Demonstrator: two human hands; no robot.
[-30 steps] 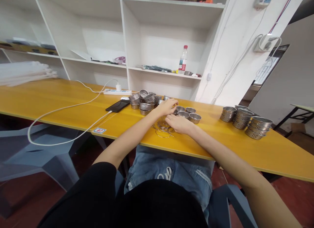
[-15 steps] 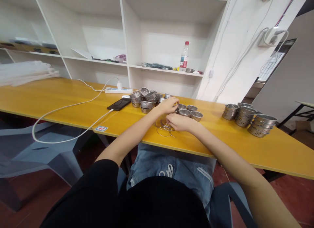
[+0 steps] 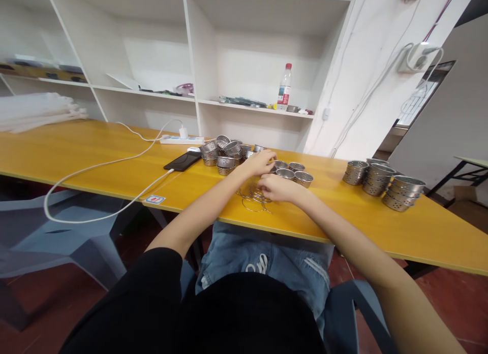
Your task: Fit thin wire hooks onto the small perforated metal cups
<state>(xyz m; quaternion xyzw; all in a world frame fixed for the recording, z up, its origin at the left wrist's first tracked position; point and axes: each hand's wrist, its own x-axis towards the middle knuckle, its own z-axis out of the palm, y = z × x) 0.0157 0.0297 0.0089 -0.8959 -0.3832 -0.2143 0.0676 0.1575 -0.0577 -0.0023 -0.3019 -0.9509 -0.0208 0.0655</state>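
Note:
Over the middle of the yellow table, my left hand (image 3: pixel 260 163) is closed, its fingers bent down at the rim of a small perforated metal cup (image 3: pixel 273 168) that is mostly hidden between my hands. Just nearer to me, my right hand (image 3: pixel 281 188) is closed in a pinch at the edge of some thin wire rings (image 3: pixel 256 205); its fingertips are partly hidden, and it seems to grip one wire ring. The loose rings lie in a tangle below and left of it. Several upright metal cups (image 3: pixel 303 179) stand right beside my hands.
A pile of metal cups (image 3: pixel 225 161) lies left of my hands. Stacked cups (image 3: pixel 403 192) stand at the right. A black phone (image 3: pixel 183 161) with a white cable and a power strip (image 3: pixel 186 140) lie on the yellow table (image 3: pixel 125 176). Shelves (image 3: pixel 244 107) rise behind.
My hands hold nearly the same pose at the cup and wire rings. The whole view has shifted slightly, with things now a little further left and up.

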